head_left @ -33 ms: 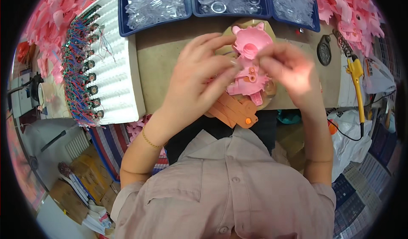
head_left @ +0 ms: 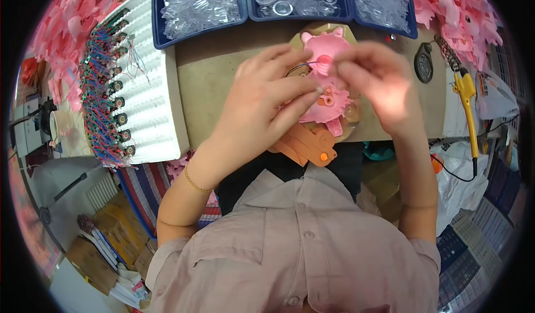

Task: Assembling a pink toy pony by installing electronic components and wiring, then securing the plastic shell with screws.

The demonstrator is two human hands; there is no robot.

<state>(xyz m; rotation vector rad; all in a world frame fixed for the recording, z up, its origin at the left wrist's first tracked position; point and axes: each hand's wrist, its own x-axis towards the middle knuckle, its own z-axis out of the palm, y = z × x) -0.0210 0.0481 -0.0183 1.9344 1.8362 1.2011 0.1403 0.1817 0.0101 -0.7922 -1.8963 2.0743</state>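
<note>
- The pink shell (head_left: 341, 99) is set on a tan base (head_left: 349, 35) at the table's near edge, between the two hands; its two ears are pointed toward 12 o'clock.
- At the shell's 9 o'clock, the left hand (head_left: 262, 93) is held half curled, thumb and forefinger brought close together over the shell; whether anything is pinched there cannot be told.
- At 3 o'clock, the right hand (head_left: 382, 82) is blurred, its fingers bent in toward the thumb; what is gripped, if anything, cannot be told.
- A thin dark wire (head_left: 304, 64) is seen arching between the hands, its ends hidden.
- The orange part (head_left: 312, 144) is placed toward 6 o'clock, jutting past the table (head_left: 206, 90).
- At 9 o'clock, a white foam tray (head_left: 156, 98) is lined with round parts (head_left: 118, 85) and tangled coloured leads (head_left: 100, 107).
- From 10 to 1 o'clock, blue bins (head_left: 247, 1) are filled with clear pieces (head_left: 200, 6).
- At 3 o'clock, beyond the right hand, a black disc (head_left: 423, 67) is laid; farther out, a yellow-handled iron (head_left: 467, 96) is seen.
- Pink parts (head_left: 462, 18) are heaped at 2 o'clock.
</note>
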